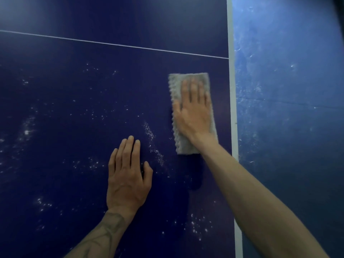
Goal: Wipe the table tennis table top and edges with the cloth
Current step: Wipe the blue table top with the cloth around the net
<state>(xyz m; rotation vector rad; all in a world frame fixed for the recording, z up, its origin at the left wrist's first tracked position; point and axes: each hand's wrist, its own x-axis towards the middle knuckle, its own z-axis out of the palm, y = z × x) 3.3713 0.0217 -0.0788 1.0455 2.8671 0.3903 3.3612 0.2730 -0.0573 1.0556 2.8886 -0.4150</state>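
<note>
Head view looks down on the dark blue table top (pixel 78 101), with the folded grey cloth (pixel 176 94) as landmark. Flat on the cloth lies the right hand (pixel 193 110), fingers straight and pressing it to the surface, likely to keep the whole pad rubbing. Just right of the cloth runs the white edge line (pixel 232 90). Left and nearer from the cloth, the left hand (pixel 126 179) rests spread, seemingly as a brace. White specks (pixel 150 135) lie left of the cloth, unwiped.
</note>
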